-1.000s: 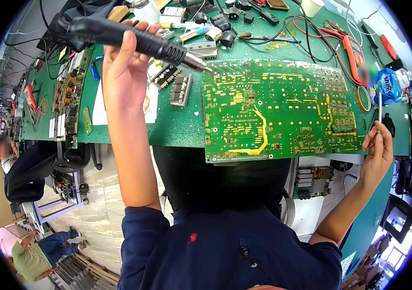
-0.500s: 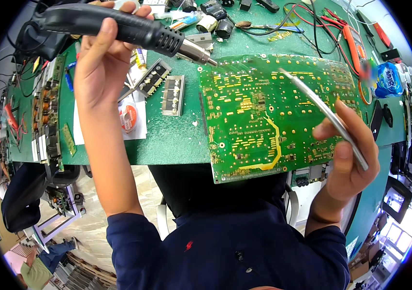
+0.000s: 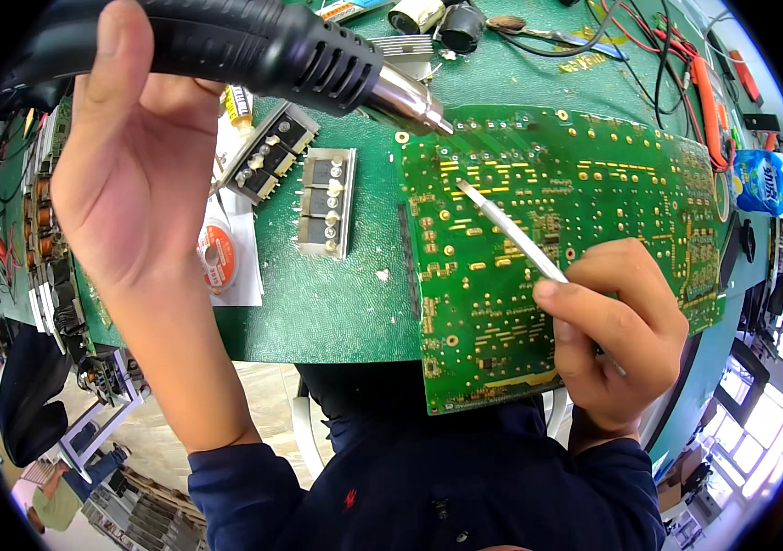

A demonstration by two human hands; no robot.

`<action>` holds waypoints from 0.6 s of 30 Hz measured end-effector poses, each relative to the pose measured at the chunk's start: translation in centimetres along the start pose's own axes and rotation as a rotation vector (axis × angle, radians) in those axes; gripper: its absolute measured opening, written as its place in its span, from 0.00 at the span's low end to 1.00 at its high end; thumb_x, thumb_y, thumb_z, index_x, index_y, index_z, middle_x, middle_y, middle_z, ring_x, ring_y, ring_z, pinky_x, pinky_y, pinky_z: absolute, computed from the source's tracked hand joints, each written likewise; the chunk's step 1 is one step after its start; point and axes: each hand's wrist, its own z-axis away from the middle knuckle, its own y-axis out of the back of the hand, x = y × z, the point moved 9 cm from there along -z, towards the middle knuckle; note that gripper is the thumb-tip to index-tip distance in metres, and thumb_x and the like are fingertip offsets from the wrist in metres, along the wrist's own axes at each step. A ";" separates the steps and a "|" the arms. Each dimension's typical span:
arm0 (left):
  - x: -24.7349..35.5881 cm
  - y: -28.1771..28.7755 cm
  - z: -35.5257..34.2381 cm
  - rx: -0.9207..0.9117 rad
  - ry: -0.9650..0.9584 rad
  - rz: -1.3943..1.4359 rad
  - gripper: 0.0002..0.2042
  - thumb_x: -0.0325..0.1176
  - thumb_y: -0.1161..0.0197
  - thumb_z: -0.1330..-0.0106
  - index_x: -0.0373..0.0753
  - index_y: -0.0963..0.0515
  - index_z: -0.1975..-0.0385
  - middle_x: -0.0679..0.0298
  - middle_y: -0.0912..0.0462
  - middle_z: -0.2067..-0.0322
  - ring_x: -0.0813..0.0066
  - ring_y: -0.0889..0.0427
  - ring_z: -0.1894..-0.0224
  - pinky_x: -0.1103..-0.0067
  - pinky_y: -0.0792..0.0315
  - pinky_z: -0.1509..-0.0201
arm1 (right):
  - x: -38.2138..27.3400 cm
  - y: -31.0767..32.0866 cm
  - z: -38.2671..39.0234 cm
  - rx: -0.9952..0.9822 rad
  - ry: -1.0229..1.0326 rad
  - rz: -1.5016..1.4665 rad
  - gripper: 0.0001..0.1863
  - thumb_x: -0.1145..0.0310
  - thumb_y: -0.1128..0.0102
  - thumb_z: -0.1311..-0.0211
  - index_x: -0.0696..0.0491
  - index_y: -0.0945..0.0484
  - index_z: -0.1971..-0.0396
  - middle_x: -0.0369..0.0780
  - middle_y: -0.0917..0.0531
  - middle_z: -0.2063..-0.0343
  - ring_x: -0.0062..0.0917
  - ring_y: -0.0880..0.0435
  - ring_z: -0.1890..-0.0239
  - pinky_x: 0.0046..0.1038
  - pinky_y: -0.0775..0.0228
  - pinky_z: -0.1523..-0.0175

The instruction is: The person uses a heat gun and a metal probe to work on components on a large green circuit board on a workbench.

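Note:
A black hot air gun (image 3: pixel 226 46) with a metal nozzle is held up in my left hand (image 3: pixel 139 184), thumb raised along its near side; the rest of the grip is partly hidden. Its nozzle tip is over the far left corner of a large green circuit board (image 3: pixel 501 303). That board lies at the bench's front edge and overhangs it toward my body. My right hand (image 3: pixel 625 321) is closed around a slim silver metal tool (image 3: pixel 515 230). The tool's flat tip is just over the upper left part of the board, near the nozzle.
Two heat sinks with black components, one tilted (image 3: pixel 272 151) and one straight (image 3: pixel 326 202), lie left of the board. Near them is a round red-and-white spool (image 3: pixel 217 257). A brush (image 3: pixel 509 23) and cables lie behind; a blue packet (image 3: pixel 760 182) stands at the right.
The nozzle has come lower, over the board's corner. My right hand has moved left over the board, its grip tighter, bringing the tool tip nearer the nozzle. The whole view has shifted closer.

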 end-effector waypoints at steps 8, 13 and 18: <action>0.1 -0.1 0.4 -0.020 0.053 0.019 0.26 0.37 0.46 0.21 0.28 0.41 0.31 0.44 0.33 0.32 0.37 0.42 0.24 0.49 0.51 0.19 | -0.4 -0.9 0.3 -0.063 0.065 0.043 0.20 0.79 0.34 0.57 0.60 0.13 0.58 0.37 0.26 0.80 0.27 0.29 0.80 0.27 0.40 0.77; 0.1 -0.3 0.2 -0.099 0.143 0.072 0.27 0.38 0.46 0.21 0.27 0.41 0.31 0.42 0.35 0.31 0.37 0.43 0.24 0.50 0.51 0.19 | -0.4 -1.3 0.6 -0.129 0.099 0.063 0.22 0.78 0.39 0.54 0.63 0.14 0.55 0.38 0.28 0.79 0.27 0.31 0.79 0.29 0.43 0.75; -0.9 -1.6 0.2 -0.073 0.145 -0.013 0.27 0.38 0.46 0.21 0.26 0.40 0.31 0.42 0.35 0.31 0.38 0.42 0.24 0.51 0.49 0.19 | -0.6 -1.6 0.4 -0.159 0.104 0.080 0.23 0.77 0.38 0.54 0.62 0.13 0.54 0.36 0.30 0.80 0.26 0.32 0.79 0.29 0.43 0.74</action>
